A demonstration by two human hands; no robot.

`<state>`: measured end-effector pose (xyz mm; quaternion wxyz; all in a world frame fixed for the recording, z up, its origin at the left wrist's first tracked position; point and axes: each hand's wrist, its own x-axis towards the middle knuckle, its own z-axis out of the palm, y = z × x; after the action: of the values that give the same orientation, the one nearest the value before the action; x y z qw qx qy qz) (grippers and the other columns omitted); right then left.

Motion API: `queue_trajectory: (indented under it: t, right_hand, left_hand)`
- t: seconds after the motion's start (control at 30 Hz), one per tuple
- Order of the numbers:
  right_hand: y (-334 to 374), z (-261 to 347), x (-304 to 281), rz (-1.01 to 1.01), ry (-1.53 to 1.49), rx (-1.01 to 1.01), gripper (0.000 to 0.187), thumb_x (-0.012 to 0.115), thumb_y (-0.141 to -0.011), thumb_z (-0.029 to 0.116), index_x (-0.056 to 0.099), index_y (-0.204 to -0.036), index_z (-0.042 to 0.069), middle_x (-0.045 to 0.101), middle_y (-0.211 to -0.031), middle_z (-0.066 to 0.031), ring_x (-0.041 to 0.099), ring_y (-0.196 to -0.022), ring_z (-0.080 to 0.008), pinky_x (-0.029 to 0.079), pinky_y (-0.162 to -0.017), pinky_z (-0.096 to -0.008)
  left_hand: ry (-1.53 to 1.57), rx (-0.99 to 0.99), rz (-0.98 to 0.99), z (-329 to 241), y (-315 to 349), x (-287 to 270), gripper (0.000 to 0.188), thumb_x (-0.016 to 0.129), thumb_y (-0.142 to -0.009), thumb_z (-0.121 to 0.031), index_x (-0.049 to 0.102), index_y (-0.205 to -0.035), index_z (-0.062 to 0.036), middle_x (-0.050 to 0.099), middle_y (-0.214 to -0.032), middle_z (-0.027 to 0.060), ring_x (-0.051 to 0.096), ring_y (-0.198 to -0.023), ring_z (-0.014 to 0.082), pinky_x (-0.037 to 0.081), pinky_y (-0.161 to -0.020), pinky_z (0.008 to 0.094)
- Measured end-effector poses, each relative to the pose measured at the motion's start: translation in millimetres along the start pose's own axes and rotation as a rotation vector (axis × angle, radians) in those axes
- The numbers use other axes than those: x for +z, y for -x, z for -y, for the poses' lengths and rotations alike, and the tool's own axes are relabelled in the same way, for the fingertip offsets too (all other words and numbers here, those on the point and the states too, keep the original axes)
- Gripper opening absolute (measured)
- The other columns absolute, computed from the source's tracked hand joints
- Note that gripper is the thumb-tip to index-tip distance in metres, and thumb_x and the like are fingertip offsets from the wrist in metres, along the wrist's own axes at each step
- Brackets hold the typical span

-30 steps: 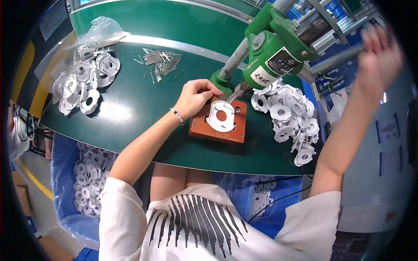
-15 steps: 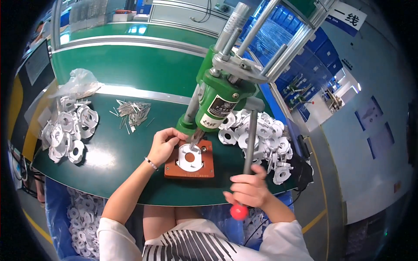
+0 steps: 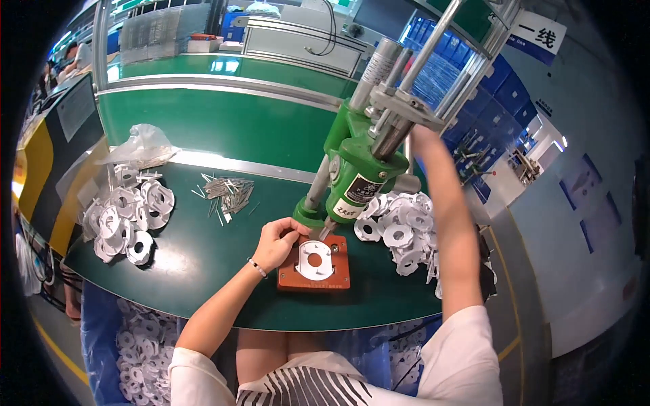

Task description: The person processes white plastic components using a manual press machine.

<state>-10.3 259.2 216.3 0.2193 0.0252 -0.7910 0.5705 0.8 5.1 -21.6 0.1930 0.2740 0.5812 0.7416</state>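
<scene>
While flat, white part (image 3: 315, 273) beside fingertips (image 3: 305, 231).

Open worktop (image 3: 203, 271) runs left of frame centre between the left heap of white parts (image 3: 125, 220) and the left forearm (image 3: 227, 302), while the green press (image 3: 355, 177), right heap (image 3: 405, 233) and right forearm (image 3: 455, 220) block the way right of centre.

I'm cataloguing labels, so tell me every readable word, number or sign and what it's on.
I won't copy wording; text stands here:
White-blue hanging sign: large characters.
Dark plate on green hand press: blurred.
White label below: dark characters.
Red-orange fixture block: too small.
Press column: too small.
</scene>
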Motion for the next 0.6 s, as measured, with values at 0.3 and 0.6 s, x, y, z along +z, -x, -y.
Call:
queue_trajectory:
  t: [0.3,0.6]
  right_hand:
    - [144.1,-139.4,24.2,-0.220,-0.225,0.236,0.041,0.045,-0.093,0.034,0.054,-0.066,0.005,0.040,-0.051,0.0026,0.036,-0.042,-0.0066,0.026,-0.040,-0.0232]
    - [217.7,-153.6,41.0,-0.305,0.504,-0.444,0.024,0.055,-0.086,0.004,0.051,-0.062,0.002,0.046,-0.053,-0.0068,0.048,-0.045,-0.0215,0.034,-0.044,-0.0299]
  left_hand:
    - [-0.088,-0.018,0.035,-14.2,2.7,1.4,0.017,0.051,-0.082,-0.002,0.065,-0.092,0.0018,0.065,-0.090,0.0100,0.060,-0.087,0.0166,0.048,-0.080,0.0312]
    - [-0.714,0.440,0.188,-44.5,12.6,1.4,0.032,0.073,-0.070,-0.024,0.066,-0.096,-0.0065,0.058,-0.113,0.0142,0.043,-0.118,0.0350,0.036,-0.098,0.0437]
